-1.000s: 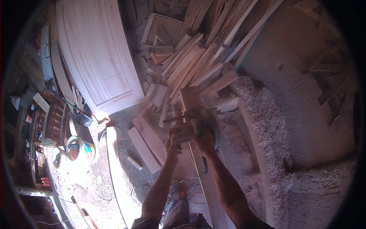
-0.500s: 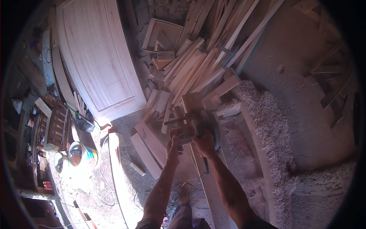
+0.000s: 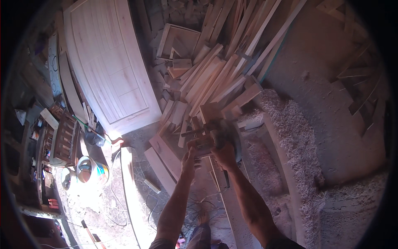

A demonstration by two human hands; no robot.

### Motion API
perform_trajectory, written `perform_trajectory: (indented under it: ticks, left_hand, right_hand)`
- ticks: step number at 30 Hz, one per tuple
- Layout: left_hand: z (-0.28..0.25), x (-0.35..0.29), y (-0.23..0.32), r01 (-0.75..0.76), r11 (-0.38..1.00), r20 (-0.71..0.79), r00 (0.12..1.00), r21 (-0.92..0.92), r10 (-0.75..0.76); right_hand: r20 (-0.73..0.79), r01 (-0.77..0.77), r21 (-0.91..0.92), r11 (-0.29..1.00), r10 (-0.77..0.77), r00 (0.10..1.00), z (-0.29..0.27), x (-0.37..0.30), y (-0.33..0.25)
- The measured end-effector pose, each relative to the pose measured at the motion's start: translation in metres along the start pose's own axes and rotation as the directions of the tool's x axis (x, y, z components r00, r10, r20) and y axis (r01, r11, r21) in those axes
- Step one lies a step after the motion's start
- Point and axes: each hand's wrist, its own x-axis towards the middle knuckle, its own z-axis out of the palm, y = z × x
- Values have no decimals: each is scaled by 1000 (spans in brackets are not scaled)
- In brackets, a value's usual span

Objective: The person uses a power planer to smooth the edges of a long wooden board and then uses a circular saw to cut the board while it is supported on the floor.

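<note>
My right hand (image 3: 224, 155) is wrapped round the handle of a dark power tool with a round body, which looks like a circular saw (image 3: 226, 130). The tool sits over a long narrow board (image 3: 224, 203) running toward me. Beside it, my left hand (image 3: 189, 161) is closed at the near left edge of a brownish block-like piece (image 3: 200, 144). Whether that piece is loose wood or part of the tool is hard to make out. A dark cord or handle end (image 3: 226, 179) hangs below the right hand. Blur and shade hide the blade area.
Loose timber offcuts (image 3: 207, 79) are heaped ahead. A pale panelled door (image 3: 112, 62) lies at the far left. Wood shavings (image 3: 290, 128) cover the ground to the right. A bucket (image 3: 100, 172) stands left, and cables (image 3: 151, 207) trail near my foot (image 3: 203, 216).
The whole view has shifted slightly, so the surroundings sit a little lower and to the right. Both hands keep their grips, with the tool barely moved.
</note>
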Motion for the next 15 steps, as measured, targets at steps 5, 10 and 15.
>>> perform_trajectory:
  ticks: [5,10,15]
  left_hand:
    - [8,2,7,14,997,110,994,-78,-6]
    - [-6,10,5,34,981,168,986,-192,-1]
    - [-1,-9,1,-101,943,277,941,-318,194]
  right_hand:
    - [31,-44,-13,999,45,999,-4,3,9]
    - [-27,70,-58,996,-72,997,2,0,13]
    - [-165,229,-77,970,-239,957,-7,-36,21]
